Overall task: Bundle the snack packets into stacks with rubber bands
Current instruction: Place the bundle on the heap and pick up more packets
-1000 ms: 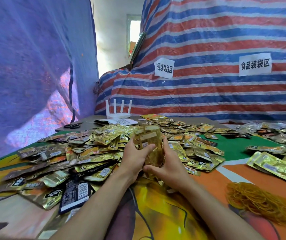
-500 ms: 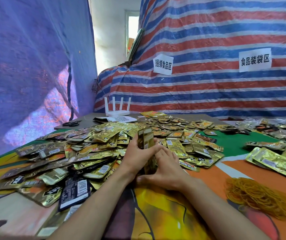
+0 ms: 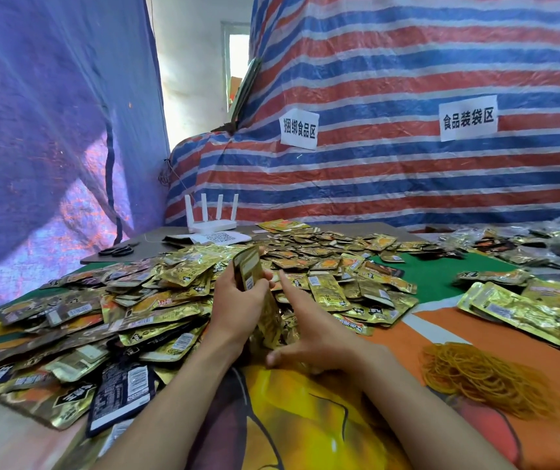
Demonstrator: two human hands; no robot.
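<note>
While the left hand (image 3: 237, 301) grips a stack of snack packets (image 3: 248, 269) standing on edge, with its fingers curled round the far face and its thumb on the near side, the right hand (image 3: 312, 334) lies spread wide just beside it at three o'clock. Its fingers are straight and it holds nothing. Whether its palm touches the lower part of the stack I cannot tell. The stack rests with its bottom edge on the bright printed tablecloth (image 3: 305, 422), at the near rim of a big heap of loose packets (image 3: 170, 293). That heap fans out from nine o'clock round to one o'clock of the hands. A tangled pile of rubber bands (image 3: 475, 378) lies on the orange part of the cloth at four o'clock, well apart from both hands. More gold packets (image 3: 526, 310) lie at two to three o'clock near the right edge. Far back at eleven o'clock stands a white router (image 3: 210, 215) with four upright aerials, and a printed sheet of paper (image 3: 217, 237) lies just in front of it. A pair of scissors (image 3: 117, 251) lies at ten o'clock on the grey tabletop. Behind everything hangs a red, white and blue striped tarp (image 3: 407, 79) bearing two white paper labels (image 3: 298, 128).
</note>
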